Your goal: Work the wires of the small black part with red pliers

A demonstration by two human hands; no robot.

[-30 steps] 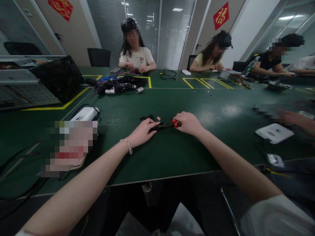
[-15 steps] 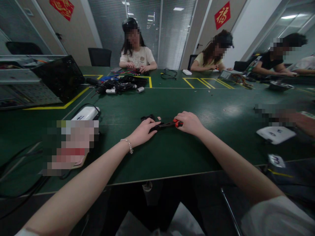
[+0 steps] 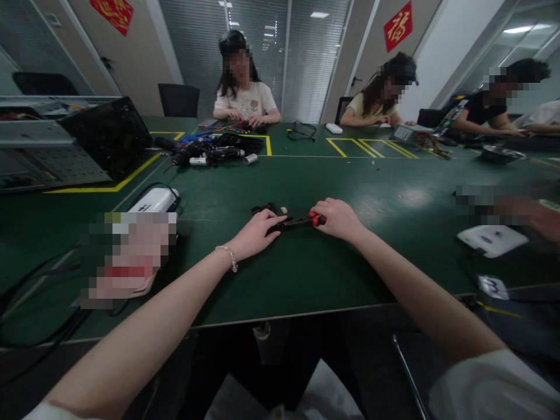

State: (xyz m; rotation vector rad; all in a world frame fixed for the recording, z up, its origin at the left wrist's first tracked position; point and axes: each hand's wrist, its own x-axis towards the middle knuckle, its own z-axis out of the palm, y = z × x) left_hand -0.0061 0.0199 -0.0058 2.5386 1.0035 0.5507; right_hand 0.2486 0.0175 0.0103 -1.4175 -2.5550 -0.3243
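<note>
My right hand [image 3: 339,220] is closed around the red handles of a pair of pliers [image 3: 301,221], whose dark jaws point left. Those jaws meet a small black part [image 3: 275,227] pinched between the thumb and fingers of my left hand [image 3: 251,238]. My fingers cover much of this part, and its exact kind cannot be made out. Just behind my left hand lies another black piece [image 3: 262,208] on the green table [image 3: 280,280]. A tiny beige scrap [image 3: 284,210] rests beside it.
To the left are a white device [image 3: 155,201] with a cable and a blurred-out flat object [image 3: 135,256]. An open computer case [image 3: 52,146] stands at far left. A drill [image 3: 186,154] lies among cables farther back. Several people sit around the table. Another white device [image 3: 492,240] is at right.
The whole view has shifted very slightly. Both hands keep the same hold on the pliers and the black part, with no clear movement.
</note>
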